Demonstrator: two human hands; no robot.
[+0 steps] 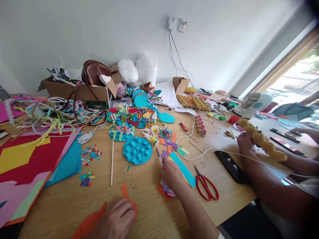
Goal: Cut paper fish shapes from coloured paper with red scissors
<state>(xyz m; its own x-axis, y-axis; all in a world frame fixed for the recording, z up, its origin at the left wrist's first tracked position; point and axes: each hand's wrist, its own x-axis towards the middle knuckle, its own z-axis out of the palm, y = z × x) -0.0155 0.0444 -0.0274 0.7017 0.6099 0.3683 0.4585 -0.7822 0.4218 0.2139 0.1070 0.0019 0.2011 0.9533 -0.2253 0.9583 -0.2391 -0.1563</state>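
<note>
My left hand (117,219) is low on the table, its fingers bent and pressed together on an orange paper strip (125,191). Beside it lies an orange fish-shaped paper piece (91,221), partly covered by the hand. My right hand (173,176) is closed round a slim pen (158,155) with a dark end. Under and beside that hand are purple and orange paper scraps (163,191) and a blue paper strip (183,169). Red-handled scissors (206,186) lie to its right. A round blue scaled paper disc (137,150) is ahead, with a wooden stick (112,162) left of it.
Coloured paper sheets (30,159) cover the left side, near confetti piles (91,155). Glue bottles (152,139) and decorated paper fish (139,116) stand farther back. A white cable (224,149) crosses the right, where another person's hand (245,142) holds a yellow bumpy strip (261,141).
</note>
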